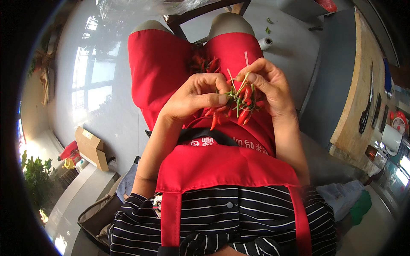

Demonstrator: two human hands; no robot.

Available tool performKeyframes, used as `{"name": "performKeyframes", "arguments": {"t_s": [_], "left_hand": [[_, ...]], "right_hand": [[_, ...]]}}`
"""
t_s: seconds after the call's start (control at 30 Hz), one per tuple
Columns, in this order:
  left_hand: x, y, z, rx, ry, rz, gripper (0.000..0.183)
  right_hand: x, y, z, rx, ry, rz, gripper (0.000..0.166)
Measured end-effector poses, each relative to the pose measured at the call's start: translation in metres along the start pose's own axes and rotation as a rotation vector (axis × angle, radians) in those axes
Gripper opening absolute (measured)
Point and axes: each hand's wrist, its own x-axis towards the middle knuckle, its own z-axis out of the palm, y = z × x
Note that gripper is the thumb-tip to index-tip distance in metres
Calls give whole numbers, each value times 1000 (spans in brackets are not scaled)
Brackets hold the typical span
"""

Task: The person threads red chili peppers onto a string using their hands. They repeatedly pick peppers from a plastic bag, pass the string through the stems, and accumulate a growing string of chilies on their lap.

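A bunch of red chili peppers with green stems hangs above my lap, between both hands. My left hand pinches the stems between thumb and forefinger at the bunch's left side. With thumb and fingertips, my right hand grips a pale thin string close to the stems. Another end of pale string stands up between the hands. More red chilies lie between my thighs on the red apron, partly in shadow.
A white spool lies on the grey floor past my right knee. At right stands a wooden-topped table with scissors and a small fan. A cardboard box is at left. Clear plastic lies ahead.
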Motion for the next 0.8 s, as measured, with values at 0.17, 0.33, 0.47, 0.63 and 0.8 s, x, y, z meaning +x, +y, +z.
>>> {"name": "performKeyframes", "arguments": {"t_s": [0.17,0.33,0.47,0.63,0.8], "left_hand": [[0,1,2,41,5,8,10],[0,1,4,48,2,18,10],[-2,1,3,50,10,5,9],[-4,0,2,57,47,29,8],[-5,-1,1,27,80,47,8]], "right_hand": [[-6,-21,12,-526,159,-223,7],[-7,-35,22,-1020,160,-711,15],[-13,-33,24,-1131,138,-889,22],[-26,-36,27,-1214,97,-992,21],[-38,-40,27,-1245,51,-964,17]]}}
